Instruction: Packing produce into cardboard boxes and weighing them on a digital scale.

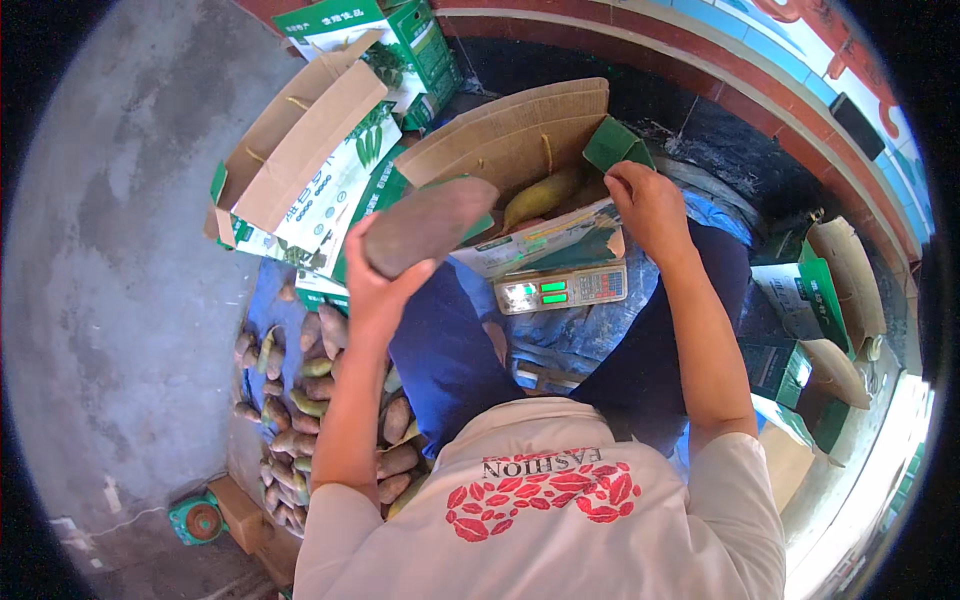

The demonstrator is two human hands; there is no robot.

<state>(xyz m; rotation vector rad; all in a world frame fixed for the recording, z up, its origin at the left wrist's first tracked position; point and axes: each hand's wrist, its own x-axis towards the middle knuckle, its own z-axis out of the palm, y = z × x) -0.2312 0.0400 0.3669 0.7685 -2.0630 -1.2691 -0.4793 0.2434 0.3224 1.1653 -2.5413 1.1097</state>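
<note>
My left hand (382, 285) is wrapped round a large brownish-purple sweet potato (430, 225), raised to the left of an open cardboard carton (500, 130). Inside that carton lies a long yellow-green root or fruit (545, 197), with a reddish piece partly hidden beside it. At the carton's right corner, my right hand (650, 205) has its fingers curled against the edge next to a green flap (615, 145). Just below the carton, between my knees, a digital scale (562, 289) shows lit green displays and a keypad.
Many sweet potatoes (318, 388), with some greenish ones, lie on a blue sheet at my left. Another open carton (310, 150) stands back left, before a green-and-white carton (415, 50). More open cartons (805, 290) are at my right. A small teal object (198, 518) sits lower left.
</note>
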